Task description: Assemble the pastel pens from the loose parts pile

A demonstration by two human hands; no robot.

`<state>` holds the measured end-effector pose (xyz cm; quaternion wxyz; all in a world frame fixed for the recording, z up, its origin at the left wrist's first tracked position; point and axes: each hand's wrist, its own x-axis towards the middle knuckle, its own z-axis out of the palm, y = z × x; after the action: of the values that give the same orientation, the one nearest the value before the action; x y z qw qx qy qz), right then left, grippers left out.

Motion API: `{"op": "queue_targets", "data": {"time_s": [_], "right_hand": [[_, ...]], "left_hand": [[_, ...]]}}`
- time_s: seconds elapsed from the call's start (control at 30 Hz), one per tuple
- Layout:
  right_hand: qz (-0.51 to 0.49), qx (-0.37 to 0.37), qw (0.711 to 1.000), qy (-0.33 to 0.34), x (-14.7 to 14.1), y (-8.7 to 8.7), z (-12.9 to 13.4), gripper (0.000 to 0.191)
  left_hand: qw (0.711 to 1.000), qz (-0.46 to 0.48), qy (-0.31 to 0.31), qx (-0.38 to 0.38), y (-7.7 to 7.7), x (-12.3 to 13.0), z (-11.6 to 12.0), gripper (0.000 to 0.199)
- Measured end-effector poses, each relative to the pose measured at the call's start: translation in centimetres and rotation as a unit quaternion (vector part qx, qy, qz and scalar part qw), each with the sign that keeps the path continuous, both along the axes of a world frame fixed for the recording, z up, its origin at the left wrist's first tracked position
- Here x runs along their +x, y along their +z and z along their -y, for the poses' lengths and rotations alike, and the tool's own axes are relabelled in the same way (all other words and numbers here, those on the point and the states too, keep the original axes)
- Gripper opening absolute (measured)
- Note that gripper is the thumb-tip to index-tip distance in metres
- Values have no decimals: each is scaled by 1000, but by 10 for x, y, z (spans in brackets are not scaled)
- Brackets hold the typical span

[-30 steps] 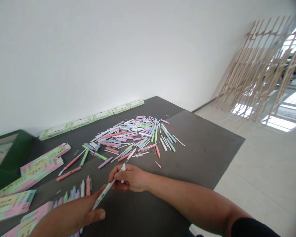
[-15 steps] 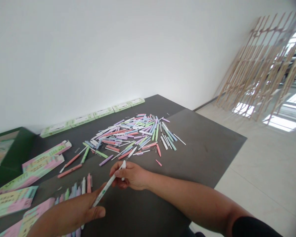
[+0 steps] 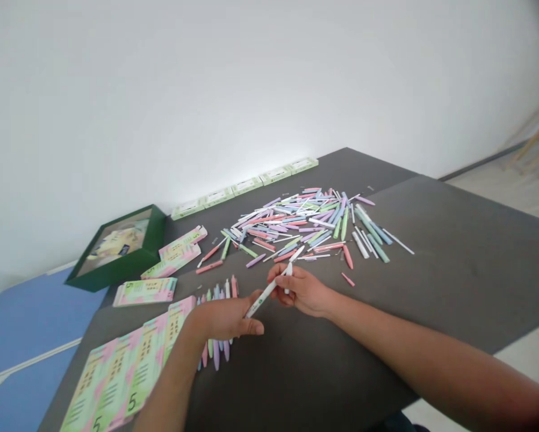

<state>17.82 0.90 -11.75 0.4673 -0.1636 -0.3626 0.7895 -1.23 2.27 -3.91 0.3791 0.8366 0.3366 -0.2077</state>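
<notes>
A white pen (image 3: 268, 292) with small green print is held slanting over the table, its clip end up. My right hand (image 3: 298, 290) is closed around its upper part, thumb and fingers pinching near the clip. My left hand (image 3: 233, 317) is at the pen's lower end, thumb stretched out and apart; its other fingers are partly hidden. The pen's lower end lies in the gap by that thumb. Under and beside my left wrist is a row of pastel pens (image 3: 216, 354). Behind my hands spreads a large pile of pens, barrels and refills (image 3: 291, 225).
Pastel printed packs (image 3: 116, 375) lie at the front left, with more flat sleeves (image 3: 174, 258) behind. A green box (image 3: 116, 246) with contents stands at the left edge, beyond it a blue surface (image 3: 35, 330). Pale green boxes (image 3: 246, 187) line the wall. One pink piece (image 3: 348, 279) lies at right.
The view has swung left, so the table appears farther right and more of the green box and packs shows. Both hands keep nearly the same pose about the white pen.
</notes>
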Motion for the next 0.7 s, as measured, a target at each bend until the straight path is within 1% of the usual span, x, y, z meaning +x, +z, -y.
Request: {"op": "queue_targets", "data": {"time_s": [0.17,0.4,0.6,0.7], "right_hand": [[7,-3,1000,7,2,0,1,16],[3,-1,1000,15,4,1,2,14],[10,1,1000,13,3,3,3,15],[22,-4,1000,-5,3,1,1,15]], "left_hand": [[1000,-8,-14,10,0,1,0,69],[1000,-9,-11,10,2,2,2,59],[1000,5,-4,7,2,1,2,59],[1000,2,-1,-1,3,0,2,61]]}}
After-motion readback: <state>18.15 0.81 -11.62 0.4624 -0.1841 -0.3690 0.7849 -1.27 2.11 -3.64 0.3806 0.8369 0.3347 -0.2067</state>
